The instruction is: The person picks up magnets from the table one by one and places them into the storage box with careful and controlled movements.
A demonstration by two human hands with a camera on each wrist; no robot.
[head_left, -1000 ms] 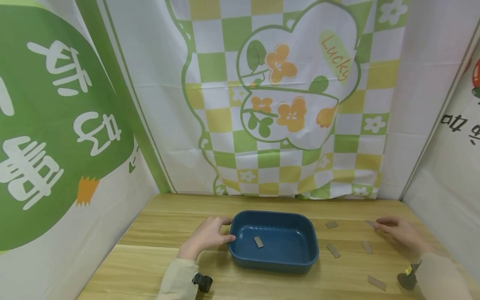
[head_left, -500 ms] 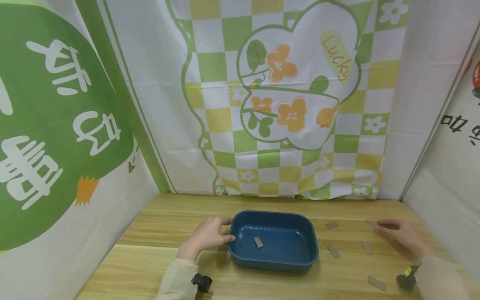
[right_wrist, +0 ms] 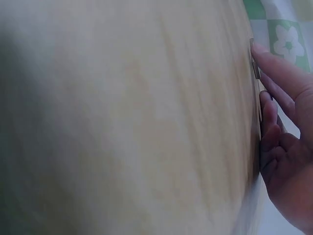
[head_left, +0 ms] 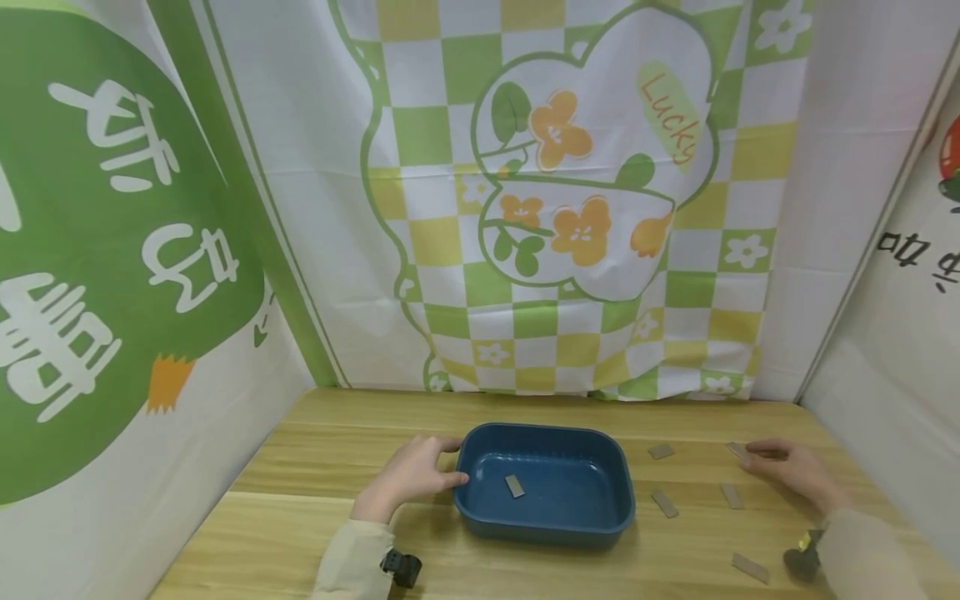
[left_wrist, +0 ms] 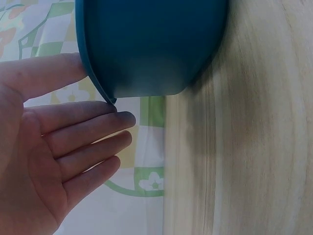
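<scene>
Right hand's shift: since the earlier frame the person's right hand (head_left: 795, 471) has edged slightly left, while the strips and bin lie where they were.
Right hand's fingers: thumb and finger appear to pinch the right end of a thin, flat, grey-brown rectangular strip (head_left: 736, 450); the right wrist view is dim, so how firm the pinch is I cannot tell.
Pinched strip: at the far right of the wooden tabletop (head_left: 300, 500), well apart from the bin.
Left hand: the left hand (head_left: 412, 475) is spread, thumb and index touching the left rim of a dark-blue, rounded rectangular, plastic-looking bin (head_left: 540, 533).
Inside the bin: one matching strip (head_left: 514, 486), left of its middle.
Loose strips: four more (head_left: 664, 503) lie flat, right of the bin.
Handling: so thin a strip probably wants fingertips on opposite edges, one end tipped up first; light contact should steady the bin.
</scene>
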